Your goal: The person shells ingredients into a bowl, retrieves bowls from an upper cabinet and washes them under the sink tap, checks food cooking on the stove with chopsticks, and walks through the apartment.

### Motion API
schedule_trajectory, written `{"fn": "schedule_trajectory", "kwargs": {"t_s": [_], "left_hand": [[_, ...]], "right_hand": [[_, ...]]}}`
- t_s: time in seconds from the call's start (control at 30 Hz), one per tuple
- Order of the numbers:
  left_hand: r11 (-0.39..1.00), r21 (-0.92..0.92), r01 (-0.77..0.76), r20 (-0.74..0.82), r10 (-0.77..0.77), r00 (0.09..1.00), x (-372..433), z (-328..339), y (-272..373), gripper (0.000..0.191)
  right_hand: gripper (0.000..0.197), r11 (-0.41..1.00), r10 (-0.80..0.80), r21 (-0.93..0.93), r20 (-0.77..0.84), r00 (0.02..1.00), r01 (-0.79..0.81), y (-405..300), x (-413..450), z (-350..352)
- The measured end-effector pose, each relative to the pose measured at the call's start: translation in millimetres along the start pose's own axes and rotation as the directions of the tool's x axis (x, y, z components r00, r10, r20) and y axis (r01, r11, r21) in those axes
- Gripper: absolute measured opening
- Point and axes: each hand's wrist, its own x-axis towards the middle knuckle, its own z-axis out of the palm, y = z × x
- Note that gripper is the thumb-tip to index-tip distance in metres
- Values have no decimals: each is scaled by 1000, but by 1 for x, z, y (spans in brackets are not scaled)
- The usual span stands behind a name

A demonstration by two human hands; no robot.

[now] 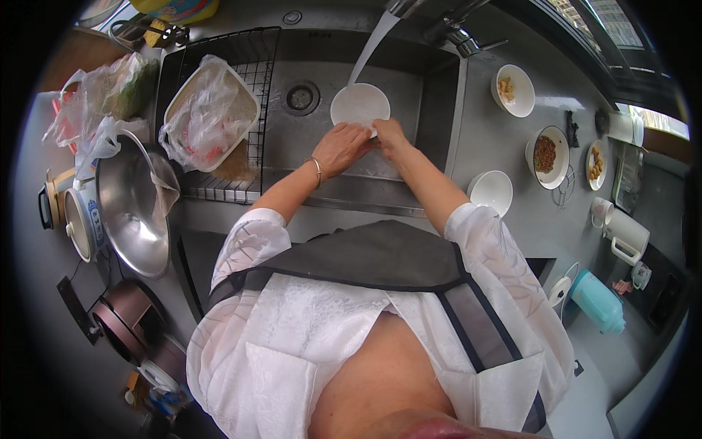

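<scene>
A white bowl (359,101) is held over the stainless steel sink (334,148), under a stream of water (373,49) from the faucet (405,7). My left hand (343,147) lies across the bowl's near edge, fingers close together, its thumb hidden. On the near right side, my right hand (389,137) grips the rim; some of its fingers are out of sight behind the bowl. The sink drain (303,99) is left of the bowl.
A black wire rack (269,110) spans the sink's left part, bearing a white plastic container (249,93) with a plastic bag (205,115). Left stands a steel basin (131,203). Another white bowl (491,192) and dishes of food (545,153) occupy the right counter.
</scene>
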Motion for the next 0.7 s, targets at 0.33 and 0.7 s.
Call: {"fn": "schedule_trajectory", "kwargs": {"t_s": [0.33, 0.7], "left_hand": [[952, 239, 192, 59, -211, 976, 29, -54, -8, 23], [130, -647, 751, 500, -671, 547, -2, 6, -29, 32]], "right_hand": [[24, 58, -552, -946, 235, 800, 318, -20, -28, -24], [26, 455, -758, -646, 80, 647, 613, -64, -35, -25]]}}
